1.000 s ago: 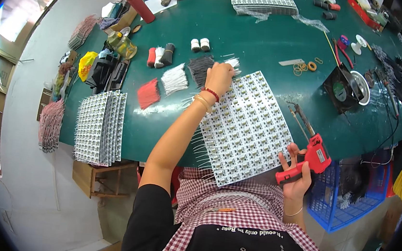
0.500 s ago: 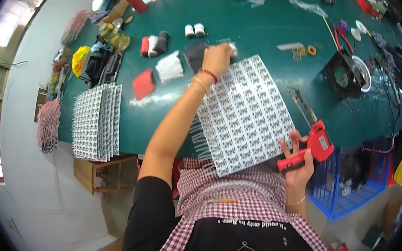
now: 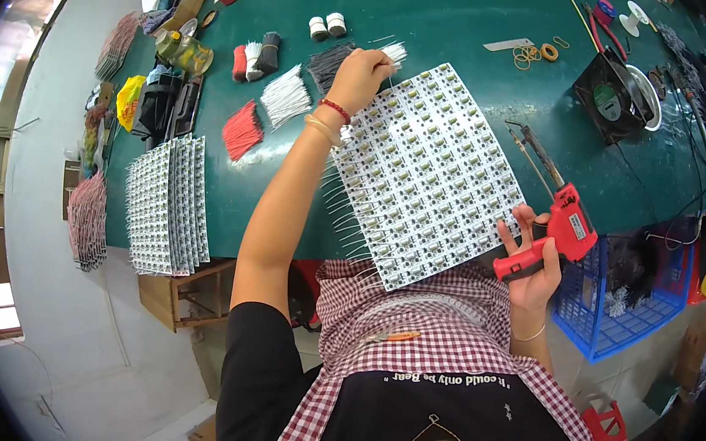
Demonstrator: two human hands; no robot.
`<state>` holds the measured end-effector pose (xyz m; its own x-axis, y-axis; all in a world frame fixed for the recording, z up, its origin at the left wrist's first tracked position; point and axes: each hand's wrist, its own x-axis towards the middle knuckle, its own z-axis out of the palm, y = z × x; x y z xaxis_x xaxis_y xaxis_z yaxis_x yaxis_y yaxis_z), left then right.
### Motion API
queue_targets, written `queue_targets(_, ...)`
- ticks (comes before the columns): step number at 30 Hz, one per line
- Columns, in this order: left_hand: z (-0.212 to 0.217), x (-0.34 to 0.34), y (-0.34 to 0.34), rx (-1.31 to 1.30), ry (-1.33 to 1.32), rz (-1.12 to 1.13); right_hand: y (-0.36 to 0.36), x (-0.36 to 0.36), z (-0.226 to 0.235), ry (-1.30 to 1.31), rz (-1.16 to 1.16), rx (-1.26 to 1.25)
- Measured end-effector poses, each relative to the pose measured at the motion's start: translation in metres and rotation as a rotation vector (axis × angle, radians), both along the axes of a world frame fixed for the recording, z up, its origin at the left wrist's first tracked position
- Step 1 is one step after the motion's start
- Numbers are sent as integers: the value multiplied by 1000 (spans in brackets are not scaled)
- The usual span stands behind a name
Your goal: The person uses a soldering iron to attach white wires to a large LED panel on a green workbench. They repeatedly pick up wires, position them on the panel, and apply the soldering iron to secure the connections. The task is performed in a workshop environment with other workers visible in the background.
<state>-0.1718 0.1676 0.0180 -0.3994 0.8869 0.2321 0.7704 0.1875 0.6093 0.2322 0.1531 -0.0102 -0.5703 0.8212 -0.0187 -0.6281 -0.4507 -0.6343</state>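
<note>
My left hand is over the far left edge of a white panel of small circuit boards, thumb and fingers pinched together. Anything between the fingertips is too small to make out. Just beyond them lies a bundle of white wires, and dark wires lie partly behind the hand. Thin wires stick out along the panel's left edge. At its near right side, my right hand is closed around the handle of a red soldering gun, whose metal tip points away over the table.
Red wires and white wires lie left on the green table. Stacked panels stand at the left edge. A black fan, pliers and a tape roll are at right, a blue crate below.
My left hand has drawn back slightly from the white wire bundle toward the panel's edge. The whole view has shifted a little; my right hand still holds the soldering gun beside the panel.
</note>
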Motion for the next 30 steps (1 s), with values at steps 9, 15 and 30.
queue_targets(9,0,1,-10,111,48,26,5,6,4,37,-7,-69)
queue_targets(15,15,25,-17,55,-157,36,15,17,17,23,-74,-31)
queue_targets(30,-1,4,-14,4,-59,151,10,11,23,-34,-21,-24)
